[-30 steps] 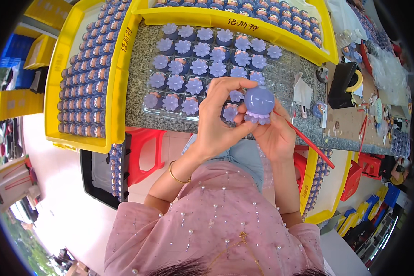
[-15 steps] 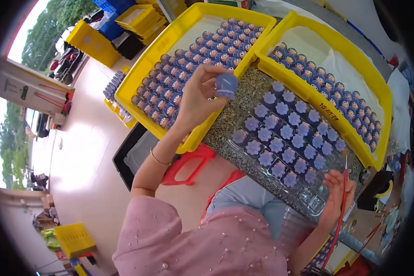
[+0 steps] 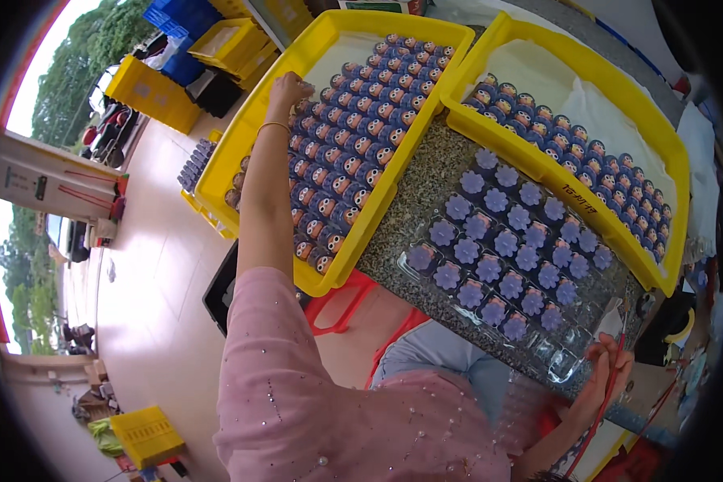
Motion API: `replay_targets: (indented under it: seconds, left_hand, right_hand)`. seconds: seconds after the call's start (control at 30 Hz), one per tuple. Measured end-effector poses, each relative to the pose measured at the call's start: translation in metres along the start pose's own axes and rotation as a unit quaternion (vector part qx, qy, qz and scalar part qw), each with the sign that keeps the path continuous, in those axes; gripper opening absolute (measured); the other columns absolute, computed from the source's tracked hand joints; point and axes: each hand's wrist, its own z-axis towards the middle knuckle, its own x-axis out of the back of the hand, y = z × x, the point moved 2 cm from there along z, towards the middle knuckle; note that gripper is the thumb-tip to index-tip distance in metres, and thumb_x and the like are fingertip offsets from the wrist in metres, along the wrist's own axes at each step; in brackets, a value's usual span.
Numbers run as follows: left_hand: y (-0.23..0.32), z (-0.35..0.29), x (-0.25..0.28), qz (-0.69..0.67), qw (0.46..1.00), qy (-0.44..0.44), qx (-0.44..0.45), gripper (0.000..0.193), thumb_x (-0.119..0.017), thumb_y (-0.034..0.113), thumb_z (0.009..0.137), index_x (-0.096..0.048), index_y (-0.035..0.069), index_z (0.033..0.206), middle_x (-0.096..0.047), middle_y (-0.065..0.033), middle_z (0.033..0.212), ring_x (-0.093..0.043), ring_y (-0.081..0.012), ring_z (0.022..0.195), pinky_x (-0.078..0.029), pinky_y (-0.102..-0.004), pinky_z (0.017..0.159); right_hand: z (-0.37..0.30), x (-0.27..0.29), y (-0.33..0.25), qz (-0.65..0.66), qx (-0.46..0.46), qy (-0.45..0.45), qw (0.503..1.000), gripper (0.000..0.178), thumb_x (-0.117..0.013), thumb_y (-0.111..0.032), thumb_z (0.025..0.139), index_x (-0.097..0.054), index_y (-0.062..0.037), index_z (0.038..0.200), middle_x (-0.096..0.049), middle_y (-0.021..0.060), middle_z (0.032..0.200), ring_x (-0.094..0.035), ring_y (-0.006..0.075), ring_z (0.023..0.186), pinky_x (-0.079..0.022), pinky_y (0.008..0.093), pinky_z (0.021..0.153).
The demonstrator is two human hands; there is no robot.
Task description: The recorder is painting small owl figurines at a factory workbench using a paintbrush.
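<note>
My left hand (image 3: 289,90) is at the far left part of a yellow tray (image 3: 345,269), at the end of the rows of small figurines (image 3: 341,145) with dark blue tops and pale faces. Its fingers are bent together, and what they hold is mostly hidden. My right hand (image 3: 606,371), low at the right, grips a thin paintbrush (image 3: 598,426) with a red handle. Beside it on the speckled stone table (image 3: 414,189) is a clear plastic tray (image 3: 566,361). Several figurines stand in that tray, their lilac flower-shaped undersides (image 3: 506,243) facing up.
A second yellow tray (image 3: 570,189) at the right holds more figurines (image 3: 602,169) on white lining. A red stool (image 3: 333,309) stands below the table edge. Stacked yellow crates (image 3: 153,95) are at the back left. A roll of yellow tape (image 3: 683,325) lies at the right.
My left hand has carried a blue figurine away from above the tray's near edge to the far left part of the left tray. My right hand has moved slightly down, with the paintbrush still in it.
</note>
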Motion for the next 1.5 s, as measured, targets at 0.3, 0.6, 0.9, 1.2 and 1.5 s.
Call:
replay_targets:
  seconds: [0.3, 0.6, 0.9, 1.2, 1.5]
  left_hand:
    - [-0.042, 0.018, -0.022, -0.027, 0.986, -0.150, -0.066, 0.061, -0.060, 0.040, 0.089, -0.044, 0.002, 0.134, -0.061, -0.0189, 0.117, -0.061, -0.0261, 0.100, -0.050, -0.0348, 0.081]
    - [0.177, -0.237, 0.129, -0.209, 0.927, -0.035, -0.309, 0.039, -0.059, 0.021, 0.091, -0.053, 0.006, 0.127, -0.058, -0.0088, 0.125, -0.052, -0.0219, 0.114, -0.038, -0.0354, 0.098]
    - [0.314, -0.397, 0.066, -0.690, 0.642, -0.299, -0.147, 0.037, -0.047, 0.021, 0.099, -0.045, -0.001, 0.128, -0.061, -0.0120, 0.110, -0.058, -0.0129, 0.094, -0.043, -0.0218, 0.079]
    - [0.365, -0.442, 0.043, -0.698, 0.454, -0.554, 0.004, 0.046, -0.040, 0.040, 0.099, -0.050, 0.000, 0.119, -0.058, -0.0089, 0.090, -0.050, -0.0106, 0.072, -0.043, -0.0247, 0.062]
    - [0.375, -0.449, 0.043, -0.747, 0.198, -0.580, 0.259, 0.047, -0.049, 0.050, 0.094, -0.057, 0.004, 0.102, -0.058, -0.0096, 0.086, -0.048, -0.0151, 0.063, -0.043, -0.0256, 0.060]
  right_hand:
    - [0.020, -0.026, 0.038, -0.168, 0.037, 0.058, 0.983, 0.033, -0.063, 0.010, 0.079, -0.037, -0.0070, 0.091, -0.058, 0.0162, 0.110, -0.056, 0.0222, 0.099, -0.042, 0.0313, 0.089]
    - [0.005, -0.052, 0.038, -0.334, 0.130, -0.075, 0.931, 0.045, -0.079, -0.003, 0.070, -0.038, -0.0064, 0.087, -0.060, 0.0149, 0.098, -0.058, 0.0224, 0.084, -0.046, 0.0297, 0.075]
    - [0.013, -0.045, 0.064, -0.243, 0.159, -0.078, 0.954, 0.042, -0.076, 0.002, 0.069, -0.038, -0.0071, 0.086, -0.062, 0.0153, 0.102, -0.059, 0.0198, 0.084, -0.047, 0.0306, 0.075]
    - [0.001, -0.044, -0.008, -0.027, 0.097, -0.195, 0.976, 0.023, -0.063, -0.011, 0.086, -0.048, -0.0023, 0.102, -0.063, 0.0149, 0.108, -0.056, 0.0133, 0.077, -0.046, 0.0286, 0.076]
    - [-0.027, -0.016, -0.031, -0.037, 0.180, -0.134, 0.974, 0.022, -0.056, -0.015, 0.093, -0.064, 0.0007, 0.104, -0.064, 0.0111, 0.091, -0.052, 0.0105, 0.068, -0.042, 0.0253, 0.060]
